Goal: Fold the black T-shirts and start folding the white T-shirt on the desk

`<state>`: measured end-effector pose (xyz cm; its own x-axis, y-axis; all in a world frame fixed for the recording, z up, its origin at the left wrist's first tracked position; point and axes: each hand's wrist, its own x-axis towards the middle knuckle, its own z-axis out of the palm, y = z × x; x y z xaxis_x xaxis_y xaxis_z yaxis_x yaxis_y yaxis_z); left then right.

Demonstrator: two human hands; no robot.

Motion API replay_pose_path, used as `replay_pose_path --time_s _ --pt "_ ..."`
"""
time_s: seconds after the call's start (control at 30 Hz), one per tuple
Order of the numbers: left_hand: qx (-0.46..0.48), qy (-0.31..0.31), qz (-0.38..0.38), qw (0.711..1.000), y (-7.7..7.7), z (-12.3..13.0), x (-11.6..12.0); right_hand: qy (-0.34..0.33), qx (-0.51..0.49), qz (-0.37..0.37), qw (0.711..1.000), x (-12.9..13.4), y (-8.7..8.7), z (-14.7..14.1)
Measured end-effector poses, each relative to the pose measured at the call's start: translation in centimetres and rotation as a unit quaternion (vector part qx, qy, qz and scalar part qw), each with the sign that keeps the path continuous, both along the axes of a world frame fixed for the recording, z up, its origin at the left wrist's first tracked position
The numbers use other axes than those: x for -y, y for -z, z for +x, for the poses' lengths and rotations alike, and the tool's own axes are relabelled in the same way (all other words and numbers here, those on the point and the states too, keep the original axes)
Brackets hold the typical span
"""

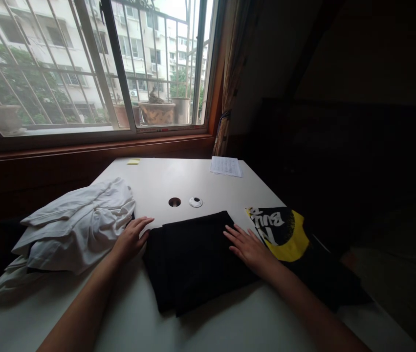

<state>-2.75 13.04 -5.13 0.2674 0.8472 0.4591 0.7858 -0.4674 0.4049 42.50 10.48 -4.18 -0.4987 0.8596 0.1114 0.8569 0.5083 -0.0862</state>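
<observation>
A folded black garment (pixel 200 264) lies flat on the white table in front of me; its exact kind does not show. My right hand (pixel 250 248) rests with spread fingers on its right edge. At its left edge is my left hand (pixel 131 238), fingers stretched out and holding nothing, between the black cloth and a heap of white clothing (pixel 79 225). To the right of my right hand lies a black garment with a yellow and white print (pixel 288 234), partly hidden behind my forearm.
The white table (pixel 156 178) has a round hole (pixel 174 202) and a white ring-shaped grommet cover (pixel 195 202). Printed papers (pixel 226 166) and a yellow sticky note (pixel 133 161) lie at the far edge. Beyond stand a barred window (pixel 156 63) and a tied curtain (pixel 226 112).
</observation>
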Motion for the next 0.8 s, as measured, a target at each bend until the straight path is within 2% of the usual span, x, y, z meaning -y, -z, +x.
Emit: replay_pose_path --time_s 0.1,0.17,0.3,0.37,0.47,0.67,0.8 --pt "0.022 0.013 0.012 1.000 -0.4 0.6 0.1 -0.014 -0.023 0.071 0.997 -0.7 -1.1 0.7" --pt "0.031 0.017 0.012 0.999 -0.8 1.1 0.3 -0.050 -0.070 0.091 0.992 0.4 -2.0 -0.6" --pt "0.040 0.021 -0.004 0.999 -1.7 2.4 0.7 -0.203 -0.127 0.013 0.971 4.6 -3.0 -5.5" --pt "0.039 0.024 -0.024 0.999 -2.1 3.1 0.9 -0.247 -0.130 -0.011 0.960 6.3 -2.7 -7.5" --pt "0.020 0.026 -0.057 0.998 -2.3 4.1 0.7 -0.263 -0.120 0.005 0.957 7.4 -1.9 -9.0" --pt "-0.048 -0.002 -0.106 0.993 -2.5 5.8 -1.0 -0.283 -0.122 0.095 0.946 7.1 -1.1 -9.3" --pt "-0.019 -0.008 -0.146 0.989 -2.7 6.9 -2.3 -0.288 -0.173 0.121 0.934 7.1 -1.2 -9.6"
